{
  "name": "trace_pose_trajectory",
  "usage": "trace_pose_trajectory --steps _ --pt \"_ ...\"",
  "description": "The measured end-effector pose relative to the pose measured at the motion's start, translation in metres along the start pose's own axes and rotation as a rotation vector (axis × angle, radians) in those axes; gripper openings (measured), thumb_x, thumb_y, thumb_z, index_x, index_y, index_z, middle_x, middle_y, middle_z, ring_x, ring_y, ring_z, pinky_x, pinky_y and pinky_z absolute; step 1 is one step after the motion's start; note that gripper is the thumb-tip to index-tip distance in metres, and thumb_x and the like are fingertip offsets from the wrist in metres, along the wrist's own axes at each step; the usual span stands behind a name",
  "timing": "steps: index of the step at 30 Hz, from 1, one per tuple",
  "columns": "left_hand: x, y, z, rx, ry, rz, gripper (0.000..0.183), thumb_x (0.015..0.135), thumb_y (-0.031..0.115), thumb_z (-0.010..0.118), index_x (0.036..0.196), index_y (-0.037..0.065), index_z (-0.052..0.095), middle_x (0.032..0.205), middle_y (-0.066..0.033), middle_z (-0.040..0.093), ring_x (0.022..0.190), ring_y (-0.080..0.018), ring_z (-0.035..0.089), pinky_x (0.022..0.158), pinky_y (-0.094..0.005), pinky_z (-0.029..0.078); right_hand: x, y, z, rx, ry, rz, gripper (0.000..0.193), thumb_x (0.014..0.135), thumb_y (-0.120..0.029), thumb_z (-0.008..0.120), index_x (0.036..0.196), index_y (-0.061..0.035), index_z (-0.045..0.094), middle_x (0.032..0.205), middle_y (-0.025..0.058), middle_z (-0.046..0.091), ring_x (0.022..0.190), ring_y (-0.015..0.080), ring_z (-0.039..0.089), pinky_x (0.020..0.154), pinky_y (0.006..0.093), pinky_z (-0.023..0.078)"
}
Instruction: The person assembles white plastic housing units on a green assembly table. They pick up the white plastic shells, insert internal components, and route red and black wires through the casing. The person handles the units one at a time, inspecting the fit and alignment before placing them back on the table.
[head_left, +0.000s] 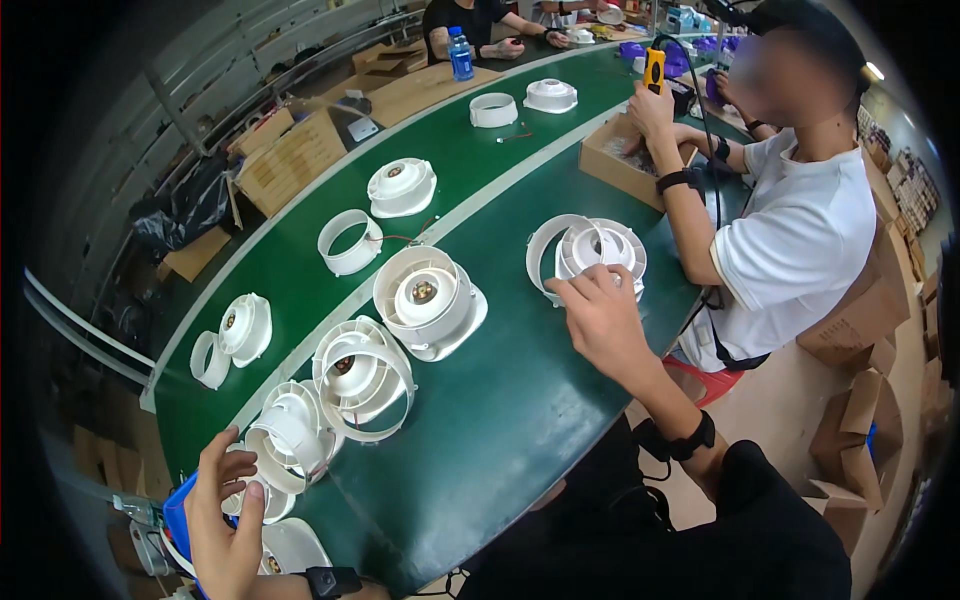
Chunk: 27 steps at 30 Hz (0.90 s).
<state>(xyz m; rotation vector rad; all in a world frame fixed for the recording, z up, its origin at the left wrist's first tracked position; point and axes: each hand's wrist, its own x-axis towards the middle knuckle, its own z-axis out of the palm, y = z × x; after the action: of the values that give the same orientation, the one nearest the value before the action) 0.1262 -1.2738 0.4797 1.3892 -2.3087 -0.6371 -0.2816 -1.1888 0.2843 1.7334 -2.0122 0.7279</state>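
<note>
My right hand (608,325) reaches over the table's near right part, its bent fingers gripping the near edge of a white plastic fan housing (625,245). A white ring (540,250) leans against that housing's left side. At the lower left, my left hand (222,515) is open, thumb and fingers apart, beside a cluster of white housings and rings (290,430). Whether its fingertips touch them I cannot tell. Between my hands stand a housing with a ring around its hub (425,295) and another with a ring (400,400) tilted against it.
More white housings (402,187) and rings (350,243) lie on the green table (480,430), some with thin wires. At right, a person in a white shirt (800,220) holds a yellow tool (654,70) above an open carton (625,170). A blue bottle (460,53) stands farther back.
</note>
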Motion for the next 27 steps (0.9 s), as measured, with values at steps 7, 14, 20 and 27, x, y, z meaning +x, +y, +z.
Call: trace_pose_trajectory --steps 7,14,20,27 --pt "0.001 0.0 0.0 0.001 0.007 -0.008 0.053 0.091 0.018 0.059 0.141 -0.001 0.052 0.109 -0.0176 0.068 0.1 -0.0229 0.064 0.094 -0.0366 0.05 0.001 0.012 -0.004 -0.092 -0.04 0.102 0.013 0.077 -0.008 0.072 0.09 -0.0073 0.071 0.091 0.0072 0.064 0.097 0.0268 0.057 0.089 0.0465 0.041" --pt "0.0 0.001 -0.002 0.008 0.008 -0.01 0.053 0.091 0.017 0.058 0.141 0.0 0.052 0.109 -0.0176 0.068 0.1 -0.0232 0.064 0.094 -0.0366 0.05 -0.018 0.016 0.001 -0.22 -0.162 0.081 0.006 0.079 -0.01 0.072 0.085 -0.0081 0.071 0.09 0.0069 0.064 0.094 0.0258 0.059 0.082 0.0438 0.041" --pt "0.0 0.002 -0.001 0.034 0.02 -0.002 0.054 0.09 0.016 0.059 0.141 0.0 0.053 0.11 -0.0183 0.069 0.1 -0.0243 0.065 0.094 -0.0372 0.05 -0.033 -0.015 -0.035 0.001 -0.264 0.013 0.005 0.079 -0.011 0.072 0.083 -0.009 0.07 0.085 0.0047 0.064 0.091 0.0253 0.058 0.08 0.0427 0.04" --pt "0.008 -0.001 0.006 0.004 -0.015 0.038 0.05 0.087 0.006 0.061 0.137 -0.001 0.055 0.109 -0.0206 0.07 0.102 -0.0306 0.068 0.092 -0.0377 0.052 -0.044 -0.071 -0.071 0.641 -0.38 -0.006 0.015 0.077 -0.011 0.081 0.091 -0.0088 0.074 0.088 0.0039 0.07 0.093 0.0224 0.061 0.084 0.0381 0.04"
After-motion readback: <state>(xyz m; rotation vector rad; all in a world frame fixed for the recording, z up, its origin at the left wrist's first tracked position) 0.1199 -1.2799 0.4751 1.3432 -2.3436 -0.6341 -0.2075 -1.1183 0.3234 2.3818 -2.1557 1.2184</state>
